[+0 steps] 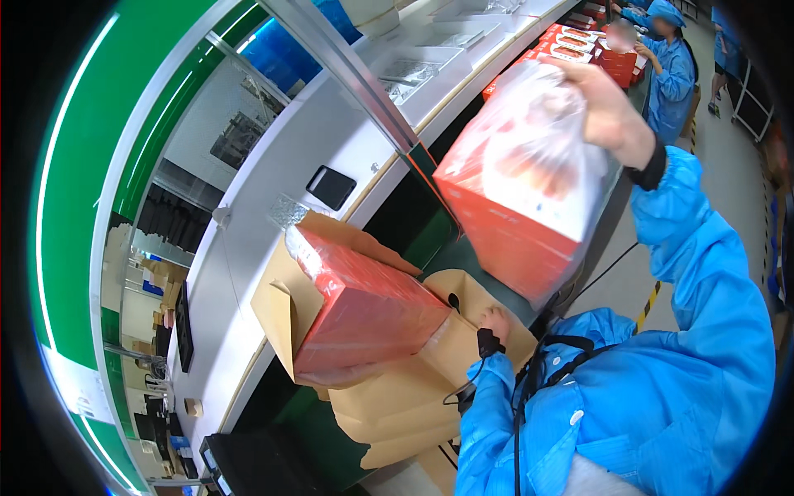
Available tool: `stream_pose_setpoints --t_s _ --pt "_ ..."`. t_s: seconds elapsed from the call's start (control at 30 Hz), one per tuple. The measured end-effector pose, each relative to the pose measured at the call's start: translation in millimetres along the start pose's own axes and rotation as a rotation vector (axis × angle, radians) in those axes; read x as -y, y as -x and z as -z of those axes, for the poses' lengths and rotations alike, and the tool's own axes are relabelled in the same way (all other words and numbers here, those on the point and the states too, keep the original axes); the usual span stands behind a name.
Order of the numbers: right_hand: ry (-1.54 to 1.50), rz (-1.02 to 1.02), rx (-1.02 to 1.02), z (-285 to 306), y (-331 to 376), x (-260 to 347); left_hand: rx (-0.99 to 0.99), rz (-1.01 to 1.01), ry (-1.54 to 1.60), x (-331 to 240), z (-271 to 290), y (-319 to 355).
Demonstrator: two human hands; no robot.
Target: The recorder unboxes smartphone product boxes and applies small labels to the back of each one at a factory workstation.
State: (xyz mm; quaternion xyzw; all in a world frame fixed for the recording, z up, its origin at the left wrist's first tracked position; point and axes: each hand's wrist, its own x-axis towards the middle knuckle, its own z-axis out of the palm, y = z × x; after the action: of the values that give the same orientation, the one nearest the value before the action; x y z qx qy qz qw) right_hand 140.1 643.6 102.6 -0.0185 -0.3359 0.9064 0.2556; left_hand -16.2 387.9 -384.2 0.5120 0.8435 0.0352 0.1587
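My right hand (608, 112) is raised, closed round the gathered top of a clear plastic bag (542, 112). Inside the bag hangs a red and white box (513, 223), tilted and slightly blurred. Below it, my left hand (495, 322) lies against brown wrapping paper (397, 405), its fingers curled at the paper; they are small and partly hidden. A second red box (364, 306) in clear plastic rests tilted on the opened brown paper, left of my left hand. Dark bands circle both wrists, and a cord runs from the left one.
A black tray-like object (331, 188) lies on the white bench (256, 198). A metal post (356, 74) rises beside the green conveyor belt (426, 236). White trays (426, 74) and more red boxes (566, 41) stand farther off. A co-worker (668, 78) in blue stands at the far right.
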Motion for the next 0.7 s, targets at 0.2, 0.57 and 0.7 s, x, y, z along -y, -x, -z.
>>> stream_pose_setpoints --t_s 0.2,0.57,0.7 --pt "-0.148 -0.062 0.115 -21.4 -75.5 -53.1 -0.178 0.592 2.089 -7.7 -20.5 -72.2" --pt "0.807 -0.315 0.438 -11.7 -10.1 -4.6 -0.925 0.153 1.081 -102.8 261.3 -3.3" --pt "1.065 0.011 0.519 18.2 17.2 20.4 -1.278 0.016 0.808 -117.6 308.5 32.6"
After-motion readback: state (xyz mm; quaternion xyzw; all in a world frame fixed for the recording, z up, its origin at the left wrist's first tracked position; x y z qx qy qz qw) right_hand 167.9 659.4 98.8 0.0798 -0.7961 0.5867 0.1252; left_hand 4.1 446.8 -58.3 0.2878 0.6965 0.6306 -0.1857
